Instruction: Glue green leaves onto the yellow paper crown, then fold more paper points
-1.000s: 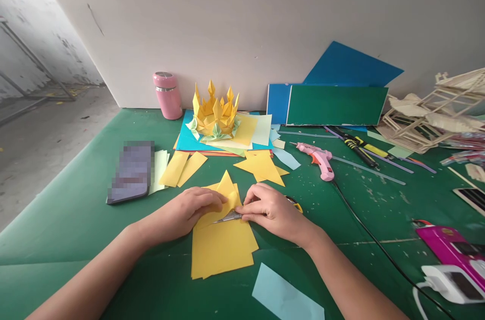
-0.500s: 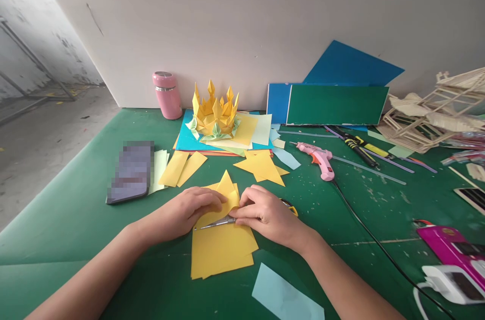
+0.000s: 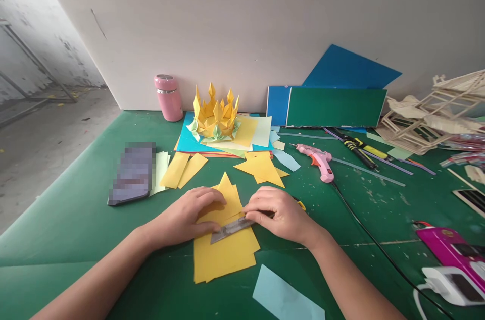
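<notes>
My right hand (image 3: 278, 211) is closed around a utility knife (image 3: 232, 229). Its broad grey blade lies slanted across yellow paper, and a bit of yellow handle shows behind my knuckles. My left hand (image 3: 193, 214) rests on the yellow paper (image 3: 225, 259) with its fingers spread and curved, pressing it down. The left thumb touches the blade's upper edge near the tip. Under my hands a pointed yellow piece (image 3: 226, 186) sticks up past the fingers, lying over the stacked sheets. Part of the paper is hidden by my hands.
Behind stand a yellow paper crown (image 3: 215, 113) on coloured sheets and a pink flask (image 3: 168, 100). Cut yellow shapes (image 3: 263, 167) lie beyond my hands. To the right are a pink glue gun (image 3: 318, 158) with its cord and a magenta device (image 3: 450, 249). A phone (image 3: 132, 173) lies left.
The knife has turned from edge-on to flat, its broad side now showing. My right hand has moved slightly right, and the left thumb has come out onto the blade.
</notes>
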{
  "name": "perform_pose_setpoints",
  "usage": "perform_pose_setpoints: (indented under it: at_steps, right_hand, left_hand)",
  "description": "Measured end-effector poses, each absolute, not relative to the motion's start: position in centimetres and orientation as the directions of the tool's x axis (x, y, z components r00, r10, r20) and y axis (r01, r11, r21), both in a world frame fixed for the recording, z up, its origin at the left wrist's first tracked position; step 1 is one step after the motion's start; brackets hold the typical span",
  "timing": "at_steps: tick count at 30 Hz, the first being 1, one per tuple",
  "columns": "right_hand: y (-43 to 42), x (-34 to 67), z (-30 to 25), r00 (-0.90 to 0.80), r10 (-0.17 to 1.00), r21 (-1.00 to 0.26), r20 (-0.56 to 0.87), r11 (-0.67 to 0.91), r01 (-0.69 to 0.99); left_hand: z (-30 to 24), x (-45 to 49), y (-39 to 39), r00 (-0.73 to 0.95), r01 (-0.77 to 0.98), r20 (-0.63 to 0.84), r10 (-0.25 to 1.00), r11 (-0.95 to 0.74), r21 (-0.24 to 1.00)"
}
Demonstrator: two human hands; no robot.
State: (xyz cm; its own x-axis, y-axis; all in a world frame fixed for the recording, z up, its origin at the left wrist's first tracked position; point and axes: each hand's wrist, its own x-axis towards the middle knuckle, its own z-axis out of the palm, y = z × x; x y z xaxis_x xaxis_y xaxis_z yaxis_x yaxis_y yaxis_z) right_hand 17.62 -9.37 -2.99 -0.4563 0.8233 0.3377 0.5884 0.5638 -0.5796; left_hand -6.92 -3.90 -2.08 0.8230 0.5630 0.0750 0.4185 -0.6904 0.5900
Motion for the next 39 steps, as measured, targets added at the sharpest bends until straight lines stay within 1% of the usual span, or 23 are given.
perform_pose_setpoints:
  at_steps: [2,5,8,10,13,16,18,20,22,25,28,31,34,36,39]
  right_hand:
    - [-9.3,17.5,-3.2,-0.375,0.858,-0.585,0.351,0.513,0.628]
    - [-9.1,17.1,-3.6,-0.284,0.893,-0.575,0.349,0.443,0.687]
    - [-8.9,16.7,-3.7,-0.313,0.877,-0.522,0.365,0.471,0.711]
    - [-8.7,16.3,-3.6,-0.357,0.855,-0.469,0.376,0.508,0.723]
    - [-8.3,15.4,-3.6,-0.39,0.848,-0.406,0.359,0.518,0.753]
    - [-7.8,14.5,-3.6,-0.424,0.855,-0.395,0.297,0.515,0.761]
    - [-7.5,14.1,-3.5,-0.469,0.855,-0.4,0.223,0.519,0.755]
    - [-7.3,13.9,-3.4,-0.506,0.851,-0.401,0.14,0.516,0.757]
    - [-7.2,13.9,-3.2,-0.517,0.852,-0.4,0.086,0.504,0.765]
    - [-7.2,13.9,-3.2,-0.495,0.864,-0.398,0.094,0.489,0.776]
    - [-7.3,14.0,-3.4,-0.446,0.879,-0.399,0.167,0.474,0.785]
    - [-7.4,14.0,-3.5,-0.411,0.883,-0.427,0.228,0.47,0.772]
    - [-7.5,14.0,-3.5,-0.387,0.891,-0.483,0.238,0.454,0.749]
    - [-7.5,14.0,-3.5,-0.357,0.902,-0.542,0.241,0.43,0.722]
    - [-7.5,14.1,-3.7,-0.271,0.917,-0.656,0.292,0.398,0.641]
  left_hand:
    - [-2.3,-6.9,-3.9,0.814,0.404,0.115,0.57,-0.696,0.594]
    - [-2.6,-7.1,-3.9,0.775,0.394,0.154,0.612,-0.659,0.641]
    - [-2.7,-7.2,-3.9,0.766,0.384,0.136,0.628,-0.617,0.687]
    - [-2.6,-7.3,-3.9,0.781,0.364,0.122,0.613,-0.604,0.709]
    - [-2.3,-7.2,-3.9,0.808,0.344,0.103,0.581,-0.606,0.717]
    - [-2.1,-7.1,-4.0,0.819,0.341,0.135,0.558,-0.663,0.667]
    - [-2.1,-7.0,-4.0,0.82,0.344,0.166,0.547,-0.705,0.62]
    - [-2.2,-7.1,-4.0,0.807,0.375,0.186,0.561,-0.729,0.572]
    - [-2.4,-7.1,-4.0,0.782,0.43,0.201,0.59,-0.744,0.512]
    - [-2.8,-7.2,-3.9,0.755,0.496,0.208,0.622,-0.749,0.438]
    - [-2.9,-7.1,-3.9,0.732,0.529,0.196,0.653,-0.725,0.441]
    - [-2.8,-7.0,-4.0,0.699,0.553,0.17,0.694,-0.676,0.486]
    - [-2.8,-6.9,-4.0,0.653,0.567,0.177,0.737,-0.63,0.531]
    - [-3.0,-6.9,-3.9,0.613,0.565,0.196,0.766,-0.598,0.568]
    - [-3.2,-7.0,-3.8,0.563,0.557,0.211,0.799,-0.555,0.618]
